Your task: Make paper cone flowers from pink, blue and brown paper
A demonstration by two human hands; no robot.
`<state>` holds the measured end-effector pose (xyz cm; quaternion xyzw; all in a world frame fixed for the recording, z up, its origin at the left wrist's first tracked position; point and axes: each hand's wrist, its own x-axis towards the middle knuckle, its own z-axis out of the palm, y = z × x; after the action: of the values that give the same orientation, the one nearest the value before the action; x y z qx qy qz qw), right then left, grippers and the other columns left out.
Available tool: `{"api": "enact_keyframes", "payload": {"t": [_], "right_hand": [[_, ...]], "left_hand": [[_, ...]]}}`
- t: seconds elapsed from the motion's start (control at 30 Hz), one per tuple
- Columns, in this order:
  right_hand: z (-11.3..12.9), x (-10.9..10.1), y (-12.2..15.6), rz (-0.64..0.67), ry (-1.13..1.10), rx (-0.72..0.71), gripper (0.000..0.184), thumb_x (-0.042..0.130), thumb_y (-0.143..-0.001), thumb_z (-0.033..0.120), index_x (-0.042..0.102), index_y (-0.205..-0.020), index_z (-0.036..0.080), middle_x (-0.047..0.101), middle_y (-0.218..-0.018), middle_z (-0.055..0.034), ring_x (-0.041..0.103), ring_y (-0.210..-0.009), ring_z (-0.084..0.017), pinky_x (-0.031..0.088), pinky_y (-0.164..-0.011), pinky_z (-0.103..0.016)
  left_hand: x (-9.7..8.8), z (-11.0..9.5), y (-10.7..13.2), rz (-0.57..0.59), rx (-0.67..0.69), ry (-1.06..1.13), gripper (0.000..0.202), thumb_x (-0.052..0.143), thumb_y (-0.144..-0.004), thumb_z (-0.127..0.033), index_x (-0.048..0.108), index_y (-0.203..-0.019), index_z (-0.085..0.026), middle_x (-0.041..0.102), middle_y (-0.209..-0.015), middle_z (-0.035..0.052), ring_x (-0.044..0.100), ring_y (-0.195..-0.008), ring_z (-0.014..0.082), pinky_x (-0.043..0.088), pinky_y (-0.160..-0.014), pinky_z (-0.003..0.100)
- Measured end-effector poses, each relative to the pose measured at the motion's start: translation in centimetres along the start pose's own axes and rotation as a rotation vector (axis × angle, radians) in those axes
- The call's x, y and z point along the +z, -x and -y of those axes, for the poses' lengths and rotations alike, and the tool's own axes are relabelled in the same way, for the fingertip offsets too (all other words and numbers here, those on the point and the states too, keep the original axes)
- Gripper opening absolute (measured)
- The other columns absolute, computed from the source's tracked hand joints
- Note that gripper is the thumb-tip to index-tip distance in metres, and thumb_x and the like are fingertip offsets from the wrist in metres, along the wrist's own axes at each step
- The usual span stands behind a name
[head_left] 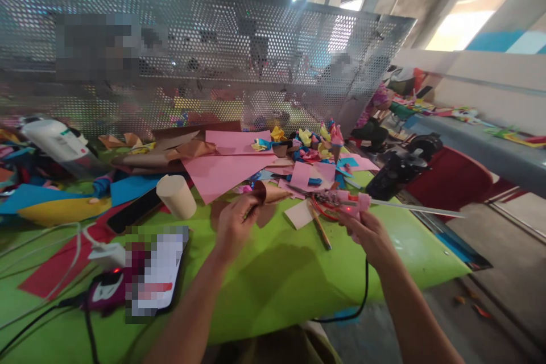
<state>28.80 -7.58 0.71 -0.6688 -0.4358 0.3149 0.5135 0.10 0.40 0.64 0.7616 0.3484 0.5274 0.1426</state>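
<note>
My left hand (234, 225) is closed around a small roll of brown paper (263, 193) above the green table (273, 278). My right hand (367, 233) grips a pink glue gun (347, 201) whose nozzle points left toward the brown roll; a glue stick juts out to the right and a black cord hangs from it off the table edge. Between the hands lie a pencil (319, 227) and a small pale paper slip (299, 214).
Pink sheets (226, 173), coloured scraps and folded paper shapes (311, 139) crowd the far table before a perforated metal screen (205, 51). A cream paper tube (176, 197), a white bottle (57, 141), cables and a blurred card lie at left. A seated person (375, 119) is at far right.
</note>
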Motion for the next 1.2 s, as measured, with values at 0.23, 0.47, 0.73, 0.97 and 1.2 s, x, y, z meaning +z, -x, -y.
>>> {"api": "enact_keyframes", "payload": {"t": [0.23, 0.47, 0.73, 0.97, 1.2], "right_hand": [[-2.7, -3.3, -2.7, -0.203, -0.033, 0.041, 0.058, 0.073, -0.056, 0.072, 0.063, -0.075, 0.018, 0.062, -0.061, -0.0013, 0.045, -0.046, -0.012, 0.034, -0.043, -0.026], [-5.4, -6.3, -4.4, -0.331, 0.237, 0.128, 0.053, 0.063, -0.064, 0.07, 0.063, -0.077, 0.018, 0.061, -0.061, -0.0008, 0.058, -0.053, -0.019, 0.044, -0.051, -0.031], [-5.2, -7.5, -4.9, -0.332, 0.793, 0.281, 0.043, 0.055, -0.08, 0.061, 0.066, -0.064, 0.023, 0.065, -0.059, -0.0088, 0.063, -0.068, -0.029, 0.04, -0.062, -0.038], [-3.4, -6.2, -3.6, -0.425, 0.864, 0.018, 0.043, 0.053, -0.087, 0.058, 0.072, -0.096, 0.021, 0.071, -0.104, -0.015, 0.064, -0.084, -0.029, 0.045, -0.068, -0.039], [1.9, 0.3, -3.1, 0.077, 0.108, -0.398, 0.044, 0.073, -0.08, 0.051, 0.072, -0.112, 0.022, 0.071, -0.102, -0.0077, 0.065, -0.088, -0.022, 0.052, -0.08, -0.035]], "left_hand": [[0.1, 0.5, -0.4, -0.062, -0.025, 0.084, 0.009, 0.062, -0.09, -0.024, 0.069, -0.085, -0.022, 0.077, -0.09, 0.003, 0.073, -0.081, 0.0166, 0.055, -0.073, 0.024], [0.1, 0.2, -0.7, -0.059, -0.126, 0.161, 0.013, 0.065, -0.088, -0.031, 0.07, -0.084, -0.02, 0.077, -0.083, 0.0029, 0.071, -0.077, 0.0169, 0.056, -0.072, 0.025], [0.3, 0.1, -0.8, -0.065, -0.273, 0.342, 0.019, 0.071, -0.081, -0.038, 0.068, -0.078, -0.02, 0.075, -0.078, 0.0027, 0.072, -0.076, 0.0167, 0.058, -0.069, 0.024], [0.1, -0.1, -1.1, -0.071, -0.365, 0.425, 0.021, 0.075, -0.077, -0.038, 0.066, -0.076, -0.019, 0.073, -0.076, 0.0015, 0.07, -0.073, 0.0156, 0.057, -0.066, 0.024], [0.2, 0.1, -1.0, -0.103, -0.477, 0.471, 0.025, 0.077, -0.075, -0.039, 0.068, -0.084, -0.018, 0.073, -0.079, 0.0023, 0.067, -0.071, 0.0157, 0.055, -0.064, 0.025]]}}
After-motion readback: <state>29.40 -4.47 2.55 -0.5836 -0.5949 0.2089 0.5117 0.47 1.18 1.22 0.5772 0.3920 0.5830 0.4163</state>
